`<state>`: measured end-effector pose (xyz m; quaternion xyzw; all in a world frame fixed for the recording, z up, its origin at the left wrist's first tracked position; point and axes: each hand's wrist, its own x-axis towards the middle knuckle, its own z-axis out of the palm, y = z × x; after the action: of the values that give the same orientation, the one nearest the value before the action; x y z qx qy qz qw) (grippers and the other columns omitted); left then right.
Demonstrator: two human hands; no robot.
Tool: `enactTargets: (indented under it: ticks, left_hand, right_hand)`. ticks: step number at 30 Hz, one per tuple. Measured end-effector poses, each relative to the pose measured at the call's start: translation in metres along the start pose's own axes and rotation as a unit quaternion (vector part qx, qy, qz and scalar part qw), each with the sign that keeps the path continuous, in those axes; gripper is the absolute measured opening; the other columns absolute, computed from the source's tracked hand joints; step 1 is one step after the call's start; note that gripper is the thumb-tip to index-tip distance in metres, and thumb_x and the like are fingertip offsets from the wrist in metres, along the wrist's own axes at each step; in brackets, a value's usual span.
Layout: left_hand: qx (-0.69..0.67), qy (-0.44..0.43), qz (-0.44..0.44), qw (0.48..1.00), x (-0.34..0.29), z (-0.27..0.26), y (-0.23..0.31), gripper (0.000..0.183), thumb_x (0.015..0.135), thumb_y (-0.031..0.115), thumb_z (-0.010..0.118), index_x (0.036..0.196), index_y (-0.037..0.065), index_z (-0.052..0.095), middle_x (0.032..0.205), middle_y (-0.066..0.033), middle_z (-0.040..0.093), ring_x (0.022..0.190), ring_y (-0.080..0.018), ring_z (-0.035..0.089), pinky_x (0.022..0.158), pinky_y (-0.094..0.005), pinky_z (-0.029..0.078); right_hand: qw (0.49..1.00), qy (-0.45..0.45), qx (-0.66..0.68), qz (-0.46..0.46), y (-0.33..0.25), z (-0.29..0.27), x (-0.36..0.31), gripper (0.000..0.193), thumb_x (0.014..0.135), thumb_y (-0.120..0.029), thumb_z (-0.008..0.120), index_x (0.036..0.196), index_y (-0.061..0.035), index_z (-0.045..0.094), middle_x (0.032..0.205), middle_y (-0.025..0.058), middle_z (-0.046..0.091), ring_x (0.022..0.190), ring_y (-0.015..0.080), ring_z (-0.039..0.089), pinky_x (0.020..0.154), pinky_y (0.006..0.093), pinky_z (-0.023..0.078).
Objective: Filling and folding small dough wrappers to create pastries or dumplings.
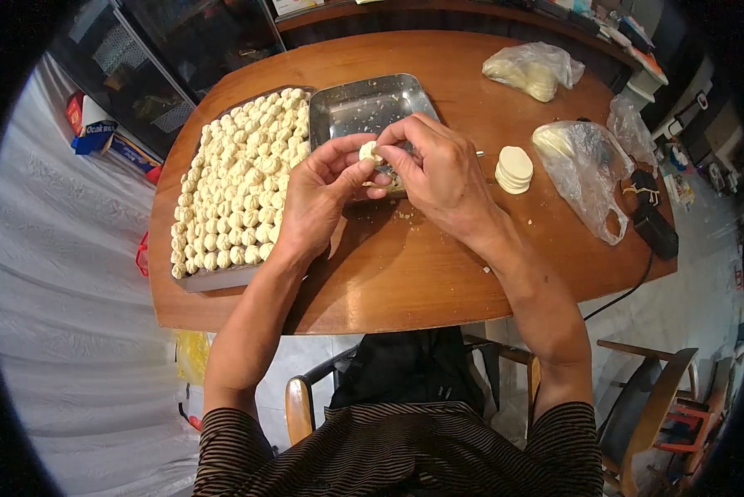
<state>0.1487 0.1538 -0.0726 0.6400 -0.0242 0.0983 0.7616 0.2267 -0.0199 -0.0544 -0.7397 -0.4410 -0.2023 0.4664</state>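
Observation:
Between my two hands is a small pale dumpling (370,152) with a gathered top. My left hand (326,186) cradles it with thumb and fingers. The fingertips of my right hand (434,166) pinch its edge from the other side. Both hands are above the near part of a metal tray (330,99) that has crumbs and bits of filling stuck to its bottom. To the left, a large tray of pleated dumplings (239,178) is packed in close rows. A short stack of round dough wrappers (514,169) stands on the table right of my right hand.
The wooden table (405,290) has a curved edge. Clear plastic bags (583,170) with pale wrappers lie at the right, another bag (531,70) at the far right. A black device with a cord (655,225) sits by the right edge. Chairs (645,406) stand nearby.

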Motion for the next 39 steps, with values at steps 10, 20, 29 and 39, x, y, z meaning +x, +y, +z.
enactTargets:
  ticks: [10,20,29,39]
  left_hand:
    - [-0.01,-0.003,0.007,1.0,0.0,-0.0024,-0.0005,0.035,0.105,0.003,0.062,0.138,-0.005,0.06,0.115,-0.013,0.074,0.102,-0.0172,0.073,0.092,-0.029,0.062]
    - [-0.023,0.005,-0.008,1.0,0.0017,-0.0022,-0.0021,0.031,0.107,0.011,0.062,0.134,-0.004,0.065,0.117,-0.0118,0.074,0.098,-0.0164,0.074,0.09,-0.0291,0.063]
    - [-0.03,0.011,-0.01,0.999,0.0032,-0.0054,-0.0035,0.028,0.107,0.008,0.062,0.13,-0.006,0.066,0.119,-0.0137,0.073,0.104,-0.0191,0.074,0.094,-0.0293,0.063]
    - [-0.078,-0.002,-0.021,0.997,0.0035,-0.0039,-0.0009,0.027,0.107,0.007,0.06,0.13,-0.006,0.064,0.12,-0.0152,0.071,0.106,-0.0216,0.074,0.095,-0.0301,0.063]
  right_hand:
    - [1.0,0.004,0.019,0.012,0.0011,0.0022,-0.0002,0.01,0.092,-0.008,0.073,0.095,-0.0001,0.067,0.091,0.0147,0.07,0.082,0.035,0.071,0.071,0.0444,0.056]
    - [1.0,0.006,0.027,0.004,0.0023,0.0,0.0013,0.011,0.09,-0.006,0.075,0.094,0.0004,0.067,0.09,0.0142,0.069,0.082,0.0341,0.072,0.07,0.0431,0.057]
    - [1.0,-0.005,-0.006,-0.016,-0.001,-0.0036,0.002,0.01,0.091,-0.008,0.075,0.094,-0.0007,0.069,0.09,0.0131,0.068,0.082,0.0334,0.071,0.071,0.0424,0.057]
    - [1.0,0.007,0.021,-0.008,-0.001,-0.0029,0.0023,0.009,0.093,-0.008,0.072,0.093,0.0,0.068,0.088,0.0146,0.067,0.081,0.0353,0.07,0.07,0.0443,0.055]
